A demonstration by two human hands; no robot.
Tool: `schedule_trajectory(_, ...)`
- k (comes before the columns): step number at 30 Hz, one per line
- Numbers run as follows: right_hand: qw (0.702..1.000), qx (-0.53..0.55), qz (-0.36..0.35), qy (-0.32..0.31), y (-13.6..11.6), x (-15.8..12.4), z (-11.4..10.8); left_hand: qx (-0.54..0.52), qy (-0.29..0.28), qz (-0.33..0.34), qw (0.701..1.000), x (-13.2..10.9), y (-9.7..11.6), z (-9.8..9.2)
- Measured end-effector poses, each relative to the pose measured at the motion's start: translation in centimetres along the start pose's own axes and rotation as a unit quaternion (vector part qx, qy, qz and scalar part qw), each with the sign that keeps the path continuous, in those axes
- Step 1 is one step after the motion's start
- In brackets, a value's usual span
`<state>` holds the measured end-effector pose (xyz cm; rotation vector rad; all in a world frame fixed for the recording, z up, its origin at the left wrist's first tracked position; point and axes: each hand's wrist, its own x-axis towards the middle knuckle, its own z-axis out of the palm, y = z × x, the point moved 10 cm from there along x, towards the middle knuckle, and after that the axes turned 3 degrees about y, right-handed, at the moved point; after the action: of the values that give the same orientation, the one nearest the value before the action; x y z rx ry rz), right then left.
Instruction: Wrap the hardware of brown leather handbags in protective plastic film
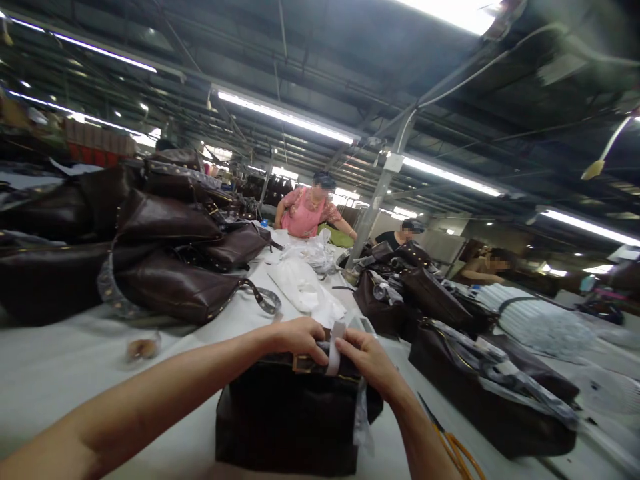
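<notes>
A dark brown leather bag stands upright on the pale table, right in front of me. At its top edge, my left hand is closed with fingers bent beside a gold-coloured buckle; what it grips is hard to make out. My right hand pinches a white strip between thumb and fingers, just right of the left hand. The strip runs down over the bag's top. Clear plastic wrap hangs at the bag's right side.
Brown bags are piled at left, others lie at right. Orange-handled scissors rest near my right forearm. A tape roll sits left. White sheets lie ahead; a person in pink stands beyond.
</notes>
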<state>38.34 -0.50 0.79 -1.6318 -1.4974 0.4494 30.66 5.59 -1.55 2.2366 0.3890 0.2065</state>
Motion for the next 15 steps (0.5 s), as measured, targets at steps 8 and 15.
schedule_trajectory(8,1.000,0.007,-0.016,0.020,-0.33,0.75,0.34,0.030,0.000,0.019,0.999,0.35,-0.14,-0.05)
schedule_trajectory(15,0.993,0.109,0.020,0.052,0.33,0.54,0.17,-0.022,-0.014,0.002,1.000,0.27,-0.26,0.03)
